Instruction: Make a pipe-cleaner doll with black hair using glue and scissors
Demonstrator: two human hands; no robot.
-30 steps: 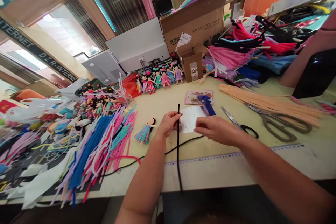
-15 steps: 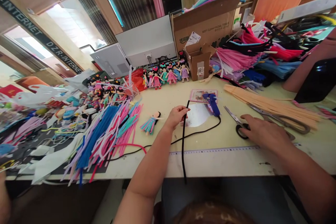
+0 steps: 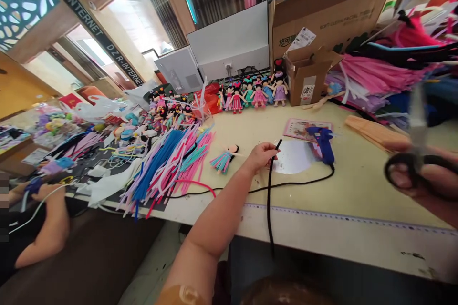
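Between the thumb and fingers of my left hand [image 3: 263, 157] is a black pipe cleaner [image 3: 269, 200], hanging down past the table's front edge. My right hand [image 3: 434, 176], at the right edge and blurred, holds a pair of scissors [image 3: 417, 128] raised off the table, blades pointing up. A blue glue gun [image 3: 324, 145] lies beyond my left hand, partly over a pinkish picture card [image 3: 296, 128] and a shiny round sheet [image 3: 295, 157]. Left of my hand lies a small doll [image 3: 225, 158] with black hair and a striped skirt of pink and blue strands.
Bundles of coloured pipe cleaners [image 3: 157, 162] spread on the left. Finished dolls [image 3: 257, 95] stand before a white monitor [image 3: 232, 38], beside a small cardboard box [image 3: 306, 81]. A tape measure [image 3: 322, 217] runs along the front. Another person's arm [image 3: 53, 219] is at far left.
My right hand has picked the scissors up from the table and lifted them at the right. My left hand keeps the black pipe cleaner. The view has swung, shifting things rightward.
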